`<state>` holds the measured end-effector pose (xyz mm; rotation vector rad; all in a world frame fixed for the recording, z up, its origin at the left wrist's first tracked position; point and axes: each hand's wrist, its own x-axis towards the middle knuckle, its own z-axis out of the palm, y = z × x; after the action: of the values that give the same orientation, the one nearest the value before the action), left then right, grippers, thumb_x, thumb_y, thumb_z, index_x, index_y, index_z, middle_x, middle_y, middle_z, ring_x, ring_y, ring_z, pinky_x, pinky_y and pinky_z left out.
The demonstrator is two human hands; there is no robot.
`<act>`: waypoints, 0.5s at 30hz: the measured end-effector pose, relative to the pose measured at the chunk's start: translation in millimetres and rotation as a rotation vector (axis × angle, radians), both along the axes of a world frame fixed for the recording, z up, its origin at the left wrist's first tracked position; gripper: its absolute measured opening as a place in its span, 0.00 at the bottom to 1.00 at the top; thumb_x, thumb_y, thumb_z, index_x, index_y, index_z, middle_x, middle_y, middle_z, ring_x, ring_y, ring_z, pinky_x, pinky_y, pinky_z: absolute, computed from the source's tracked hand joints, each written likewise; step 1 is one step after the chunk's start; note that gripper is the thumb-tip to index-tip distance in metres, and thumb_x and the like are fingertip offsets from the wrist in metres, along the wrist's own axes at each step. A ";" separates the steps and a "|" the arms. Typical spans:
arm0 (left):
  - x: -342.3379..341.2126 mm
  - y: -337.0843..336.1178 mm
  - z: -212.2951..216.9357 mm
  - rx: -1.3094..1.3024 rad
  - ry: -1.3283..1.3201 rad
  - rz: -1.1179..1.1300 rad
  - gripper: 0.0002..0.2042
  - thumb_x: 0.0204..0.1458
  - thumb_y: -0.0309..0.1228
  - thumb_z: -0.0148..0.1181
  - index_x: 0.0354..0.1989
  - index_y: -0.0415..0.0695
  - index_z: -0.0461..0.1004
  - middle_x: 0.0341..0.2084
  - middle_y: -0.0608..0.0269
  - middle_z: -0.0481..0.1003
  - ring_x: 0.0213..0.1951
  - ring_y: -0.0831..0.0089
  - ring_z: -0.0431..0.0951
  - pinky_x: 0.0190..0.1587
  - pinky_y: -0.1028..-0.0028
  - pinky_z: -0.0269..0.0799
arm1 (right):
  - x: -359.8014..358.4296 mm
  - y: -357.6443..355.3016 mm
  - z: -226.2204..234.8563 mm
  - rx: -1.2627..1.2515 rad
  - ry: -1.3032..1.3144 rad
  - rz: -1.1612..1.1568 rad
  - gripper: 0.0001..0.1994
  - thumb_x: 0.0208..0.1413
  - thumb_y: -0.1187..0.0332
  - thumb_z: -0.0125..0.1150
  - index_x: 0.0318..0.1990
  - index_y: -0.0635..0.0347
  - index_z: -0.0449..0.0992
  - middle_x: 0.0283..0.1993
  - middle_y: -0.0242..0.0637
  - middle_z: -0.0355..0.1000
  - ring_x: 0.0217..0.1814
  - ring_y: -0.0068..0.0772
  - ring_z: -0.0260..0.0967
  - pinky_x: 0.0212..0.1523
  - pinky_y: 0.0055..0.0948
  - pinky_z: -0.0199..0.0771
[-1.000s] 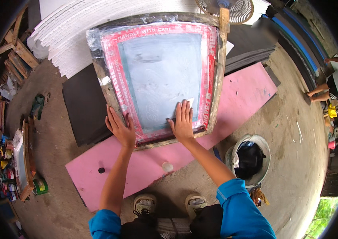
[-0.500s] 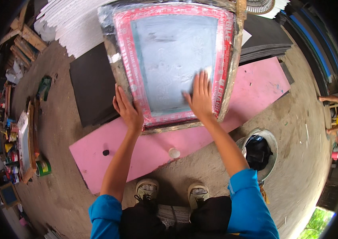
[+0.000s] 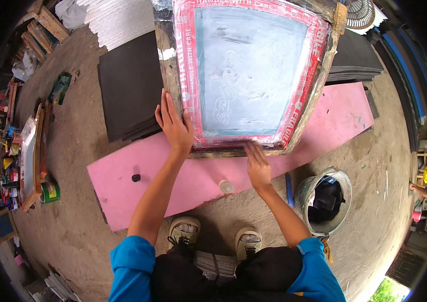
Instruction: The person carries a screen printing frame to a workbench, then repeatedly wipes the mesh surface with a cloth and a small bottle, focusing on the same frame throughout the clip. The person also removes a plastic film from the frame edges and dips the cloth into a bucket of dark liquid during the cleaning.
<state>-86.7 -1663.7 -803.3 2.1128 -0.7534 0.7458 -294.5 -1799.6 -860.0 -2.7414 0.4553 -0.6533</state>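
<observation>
Bright blue top (image 3: 319, 279) here, sleeves (image 3: 133, 256) bunched up at lower left and lower right, tiny yellow patch (image 3: 298, 293) near the bottom edge. Black pants (image 3: 274, 267), plus beige shoes (image 3: 249, 245) with dark laces (image 3: 179, 241), bottom center.

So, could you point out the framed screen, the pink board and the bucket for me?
Framed screen (image 3: 253, 70): head view, on its pale middle panel.
Pink board (image 3: 198, 176): head view, on its bare top surface.
Bucket (image 3: 302, 201): head view, on its left outer wall.
</observation>
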 end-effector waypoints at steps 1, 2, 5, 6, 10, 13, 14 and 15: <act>0.1 0.0 0.1 -0.002 -0.008 -0.002 0.28 0.52 0.25 0.49 0.62 0.31 0.51 0.60 0.43 0.55 0.61 0.55 0.57 0.62 0.56 0.46 | 7.0 5.5 2.3 0.018 -0.117 0.057 0.15 0.46 0.81 0.52 0.44 0.63 0.74 0.46 0.41 0.72 0.54 0.41 0.67 0.51 0.34 0.71; 0.3 0.4 0.2 0.002 0.002 0.002 0.28 0.52 0.25 0.49 0.62 0.31 0.51 0.60 0.43 0.55 0.61 0.55 0.57 0.62 0.56 0.46 | 12.2 10.9 5.1 0.124 -0.022 0.120 0.15 0.46 0.82 0.52 0.43 0.62 0.74 0.45 0.41 0.72 0.52 0.41 0.67 0.50 0.34 0.71; 0.4 0.8 -0.1 0.009 0.011 0.012 0.29 0.51 0.25 0.50 0.62 0.32 0.51 0.60 0.43 0.55 0.61 0.55 0.57 0.62 0.56 0.47 | 13.0 22.8 13.4 0.351 -0.022 0.237 0.14 0.44 0.83 0.54 0.41 0.62 0.74 0.43 0.39 0.72 0.48 0.40 0.68 0.47 0.35 0.71; 0.9 0.7 0.0 0.006 -0.004 0.012 0.29 0.51 0.25 0.50 0.62 0.32 0.51 0.60 0.44 0.56 0.61 0.55 0.57 0.61 0.56 0.47 | 8.0 25.1 15.6 0.369 -0.043 0.237 0.14 0.44 0.82 0.54 0.40 0.61 0.74 0.42 0.39 0.72 0.47 0.40 0.68 0.46 0.34 0.71; 1.3 -1.0 -2.0 -0.026 -0.019 0.009 0.29 0.51 0.26 0.51 0.62 0.34 0.51 0.60 0.46 0.56 0.61 0.56 0.58 0.61 0.56 0.47 | -32.2 21.9 16.8 0.485 0.138 -0.008 0.12 0.44 0.81 0.56 0.38 0.61 0.75 0.43 0.38 0.70 0.47 0.41 0.67 0.45 0.36 0.70; 0.8 -1.7 -2.7 -0.039 -0.020 0.025 0.28 0.52 0.27 0.51 0.62 0.35 0.52 0.60 0.47 0.57 0.60 0.57 0.58 0.61 0.56 0.47 | -63.3 0.8 17.7 0.097 0.008 0.126 0.11 0.45 0.80 0.56 0.38 0.61 0.75 0.42 0.40 0.69 0.47 0.43 0.66 0.47 0.39 0.68; 1.0 -1.7 -2.6 -0.030 -0.020 0.030 0.28 0.53 0.27 0.51 0.62 0.35 0.53 0.60 0.47 0.57 0.60 0.57 0.58 0.61 0.56 0.48 | -69.8 -9.9 20.0 0.093 0.016 0.014 0.11 0.45 0.79 0.57 0.39 0.61 0.75 0.42 0.40 0.69 0.47 0.44 0.65 0.48 0.40 0.67; 1.0 -1.5 -2.6 -0.023 -0.025 0.031 0.27 0.53 0.27 0.51 0.62 0.35 0.53 0.60 0.47 0.57 0.60 0.57 0.59 0.61 0.57 0.48 | -73.7 -21.5 23.3 0.077 0.005 -0.074 0.11 0.46 0.79 0.57 0.40 0.61 0.74 0.42 0.39 0.69 0.46 0.45 0.65 0.49 0.42 0.66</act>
<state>-85.6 -1665.2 -805.8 2.1025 -0.7234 0.7954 -368.2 -1821.1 -836.7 -2.6652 0.5737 -0.6335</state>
